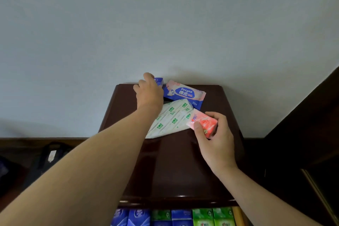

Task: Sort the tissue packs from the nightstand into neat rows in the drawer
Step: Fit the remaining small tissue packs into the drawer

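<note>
Wall (165,24) pale, fills the upper part of the view, w/ the nightstand (174,167) pushed against it. Nightstand top is dark glossy wood; its front edge runs near the bottom of the view.

Below that front edge the drawer (237,214) stands open. Inside: 1 row of upright tissue packs side by side, blue packs (135,217) at the left, green packs (212,216) at the right, 1 green between the blues.

On the top, approx. centre, lies the big white pack w/ green print (172,121), flat, angled from the left edge toward the back right. Behind it, near the back edge, the blue-and-pink wipes pack (185,93) lies flat, its front edge just over the white pack's far end.

Left hand (149,91) reaches to the back edge, left of centre, fingers curled round a small blue pack (159,81); only the pack's right end shows past the fingers, touching or just beside the wipes pack, can't tell which. Left forearm crosses over the white pack's left part.

Right hand (216,137) is nearer the right edge, mid-depth, thumb and fingers clamped on a small pink pack (202,122). Pack sits at the fingertips, tilted, lifted off the wood, its left end overlapping the white pack's right corner in view.
</note>
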`<state>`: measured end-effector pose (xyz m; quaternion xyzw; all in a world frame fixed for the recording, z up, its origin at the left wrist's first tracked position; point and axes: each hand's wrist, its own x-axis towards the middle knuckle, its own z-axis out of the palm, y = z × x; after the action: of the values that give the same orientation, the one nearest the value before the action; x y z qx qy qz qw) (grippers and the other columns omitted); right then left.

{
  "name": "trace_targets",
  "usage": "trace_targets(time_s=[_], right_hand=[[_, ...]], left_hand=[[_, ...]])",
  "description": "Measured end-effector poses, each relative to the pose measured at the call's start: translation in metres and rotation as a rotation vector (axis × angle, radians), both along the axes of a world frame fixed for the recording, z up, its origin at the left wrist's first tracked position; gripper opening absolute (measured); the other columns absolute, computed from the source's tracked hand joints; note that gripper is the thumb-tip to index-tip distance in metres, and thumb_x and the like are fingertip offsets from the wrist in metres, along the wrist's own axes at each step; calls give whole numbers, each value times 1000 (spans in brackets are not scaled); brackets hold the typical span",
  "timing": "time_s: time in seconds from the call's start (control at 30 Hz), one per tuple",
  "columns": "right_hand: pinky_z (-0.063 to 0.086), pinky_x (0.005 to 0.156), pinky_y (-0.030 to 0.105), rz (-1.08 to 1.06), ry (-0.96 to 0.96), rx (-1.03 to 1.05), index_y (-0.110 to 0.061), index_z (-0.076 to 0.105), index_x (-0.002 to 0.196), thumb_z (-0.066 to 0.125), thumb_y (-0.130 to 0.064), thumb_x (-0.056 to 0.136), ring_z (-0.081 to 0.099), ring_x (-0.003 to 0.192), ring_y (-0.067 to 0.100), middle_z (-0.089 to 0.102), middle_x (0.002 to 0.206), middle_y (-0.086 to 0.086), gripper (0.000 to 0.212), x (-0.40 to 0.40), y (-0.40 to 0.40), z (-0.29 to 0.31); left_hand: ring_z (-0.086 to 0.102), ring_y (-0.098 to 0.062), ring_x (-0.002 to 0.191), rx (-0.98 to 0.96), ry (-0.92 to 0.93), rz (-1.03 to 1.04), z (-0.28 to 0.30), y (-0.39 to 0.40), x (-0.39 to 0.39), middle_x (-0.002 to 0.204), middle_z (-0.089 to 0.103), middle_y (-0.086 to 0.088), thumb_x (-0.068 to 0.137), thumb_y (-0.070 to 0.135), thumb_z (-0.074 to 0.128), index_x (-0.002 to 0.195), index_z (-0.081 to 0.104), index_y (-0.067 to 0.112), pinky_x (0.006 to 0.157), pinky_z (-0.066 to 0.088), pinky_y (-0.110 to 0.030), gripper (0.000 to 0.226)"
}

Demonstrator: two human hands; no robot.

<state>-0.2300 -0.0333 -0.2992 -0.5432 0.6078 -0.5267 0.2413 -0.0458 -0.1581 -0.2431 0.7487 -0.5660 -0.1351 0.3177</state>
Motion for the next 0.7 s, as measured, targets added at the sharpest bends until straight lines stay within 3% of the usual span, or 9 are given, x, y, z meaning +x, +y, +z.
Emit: trace_targets(time_s=[0.1,0.23,0.33,0.47,0.6,0.7], right_hand=[[51,68,7,-11,-9,3,-32,57,118,80,-43,89,68,99,-1,67,114,-12,39,2,-1,1],[47,66,5,-49,-54,29,-27,58,117,86,-42,83,67,91,2,67,107,-8,47,2,6,9],[48,73,3,-43,-118,14,-29,66,120,88,-40,81,67,93,-3,70,107,-14,46,-2,28,20],[60,74,23,118,-215,114,-34,74,107,87,-49,77,73,90,4,76,99,-15,36,3,84,27],[55,67,16,202,-269,230,-31,68,102,86,-51,70,73,84,3,76,95,-14,42,18,154,15],[60,70,24,267,-271,395,-40,62,108,86,-41,77,75,89,10,76,97,-9,39,34,198,-3]], left_hand=[[42,-25,107,-111,42,-49,17,38,0,129,53,-18,106,20,51,140,39,8,102,43,-43,39],[40,-24,101,-82,208,-71,31,101,1,122,54,-12,107,23,49,143,35,8,103,41,-49,41],[50,-28,107,3,417,-23,36,147,14,118,55,-4,107,27,44,143,32,15,94,48,-46,40],[63,-10,85,11,734,111,33,210,35,113,66,-7,108,29,45,125,35,23,66,48,-26,21],[73,-16,90,-15,959,214,0,281,58,108,70,-6,105,29,55,127,37,25,85,62,-37,28],[77,-9,86,-44,1106,299,-33,335,72,108,73,-4,100,31,66,131,39,25,77,64,-31,42]])
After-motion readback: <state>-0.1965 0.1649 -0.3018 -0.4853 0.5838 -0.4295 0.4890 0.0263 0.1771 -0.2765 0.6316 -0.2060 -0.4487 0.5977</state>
